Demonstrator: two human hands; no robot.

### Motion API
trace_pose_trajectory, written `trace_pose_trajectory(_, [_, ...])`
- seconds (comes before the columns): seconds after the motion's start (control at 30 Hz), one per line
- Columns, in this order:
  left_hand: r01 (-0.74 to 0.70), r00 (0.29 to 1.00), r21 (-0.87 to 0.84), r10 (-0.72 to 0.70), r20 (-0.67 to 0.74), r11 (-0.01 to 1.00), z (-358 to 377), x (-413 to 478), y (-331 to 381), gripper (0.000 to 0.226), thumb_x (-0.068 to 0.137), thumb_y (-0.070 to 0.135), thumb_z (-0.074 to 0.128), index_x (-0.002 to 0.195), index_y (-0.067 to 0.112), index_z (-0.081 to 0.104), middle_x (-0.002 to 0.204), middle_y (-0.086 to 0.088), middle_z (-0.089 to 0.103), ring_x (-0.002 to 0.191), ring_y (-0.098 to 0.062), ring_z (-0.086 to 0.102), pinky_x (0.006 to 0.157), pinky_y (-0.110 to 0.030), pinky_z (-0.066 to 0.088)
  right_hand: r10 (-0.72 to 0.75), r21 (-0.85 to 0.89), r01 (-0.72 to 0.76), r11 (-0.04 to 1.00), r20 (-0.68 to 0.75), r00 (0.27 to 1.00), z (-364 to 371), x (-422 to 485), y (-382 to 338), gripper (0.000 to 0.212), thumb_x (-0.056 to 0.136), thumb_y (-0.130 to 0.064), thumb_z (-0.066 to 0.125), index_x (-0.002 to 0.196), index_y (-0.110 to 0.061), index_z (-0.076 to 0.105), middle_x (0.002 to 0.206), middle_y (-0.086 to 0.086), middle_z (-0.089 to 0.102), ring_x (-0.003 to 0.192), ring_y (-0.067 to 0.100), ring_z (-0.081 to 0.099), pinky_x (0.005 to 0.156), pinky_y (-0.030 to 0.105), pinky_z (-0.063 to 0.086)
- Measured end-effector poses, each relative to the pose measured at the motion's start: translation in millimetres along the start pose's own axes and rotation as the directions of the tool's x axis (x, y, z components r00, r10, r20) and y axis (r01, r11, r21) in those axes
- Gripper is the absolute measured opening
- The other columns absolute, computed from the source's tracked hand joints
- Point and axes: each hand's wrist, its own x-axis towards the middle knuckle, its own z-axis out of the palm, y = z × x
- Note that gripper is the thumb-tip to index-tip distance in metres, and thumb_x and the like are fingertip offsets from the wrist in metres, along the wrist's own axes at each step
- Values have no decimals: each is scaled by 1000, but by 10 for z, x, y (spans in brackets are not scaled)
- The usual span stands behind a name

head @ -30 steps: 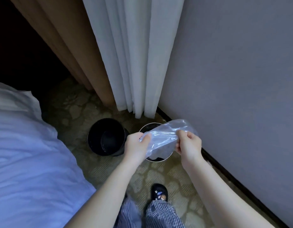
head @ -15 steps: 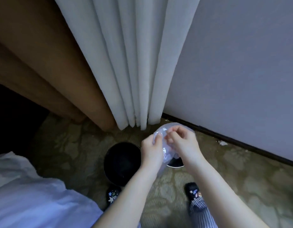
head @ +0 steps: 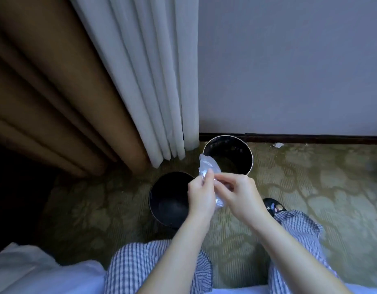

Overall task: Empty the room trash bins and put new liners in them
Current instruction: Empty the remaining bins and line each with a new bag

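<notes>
Trash bins, two, stand on the patterned carpet (head: 310, 187) in the corner. The black bin (head: 162, 209) is nearer me, to the left; its inside is dark and I cannot tell what, if anything, it holds. The silver-rimmed bin (head: 252, 161) stands just beyond and to its right, close against the dark baseboard (head: 310, 138), beside the hem of the white curtain (head: 158, 81). Its inner wall is glossy with pale flecks or reflections, and the bottom reads brownish; I cannot tell the contents. Neither bin shows a liner over its rim.

The liner (head: 206, 166) is in the air above the gap between the two bins, in my hands. It is thin, clear, crinkled plastic, bunched small, with a rounded puff standing up above the fingers and a strip trailing down between the palms.

My left hand (head: 201, 198) pinches the liner near its top with curled fingers. My right hand (head: 238, 194) pinches it from the other side, thumb and fingertips closed on the plastic. The two hands are touching or nearly so.

A brown drape (head: 56, 92) hangs left of the white curtain. A small white scrap (head: 277, 144) lies at the baseboard, well right of the bins.
</notes>
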Motion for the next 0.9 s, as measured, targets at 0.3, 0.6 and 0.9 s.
trace_pose_trajectory(0.3, [-160, 983, 86, 166, -77, 983, -228, -1104, -352, 44, 97, 29, 45, 56, 13, 46, 50, 1, 49, 54, -20, 47, 60, -29, 37, -123, -121, 124, 985, 13, 992, -98, -1159, -170, 17, 89, -17, 60, 73, -12, 63, 50, -3, 54, 48, 9, 45, 55, 29, 41])
trace_pose_trajectory(0.6, [-424, 906, 148, 418, 70, 893, -188, -1725, -78, 49, 96, 23, 51, 51, 11, 36, 42, 7, 36, 46, -11, 34, 46, -22, 28, -124, -61, 114, 992, -191, 974, -378, -1734, -339, 23, 87, -14, 55, 67, -4, 55, 51, -6, 44, 52, 10, 36, 58, 42, 49])
trace_pose_trajectory(0.9, [-627, 779, 191, 600, 182, 755, -268, -1808, -57, 52, 94, 22, 56, 49, 17, 30, 39, 10, 27, 42, -6, 24, 46, -24, 22, -12, 34, 22, 999, -285, 959, -705, -1905, -324, 21, 91, -13, 53, 74, -12, 65, 59, -1, 63, 49, 9, 60, 59, 36, 53])
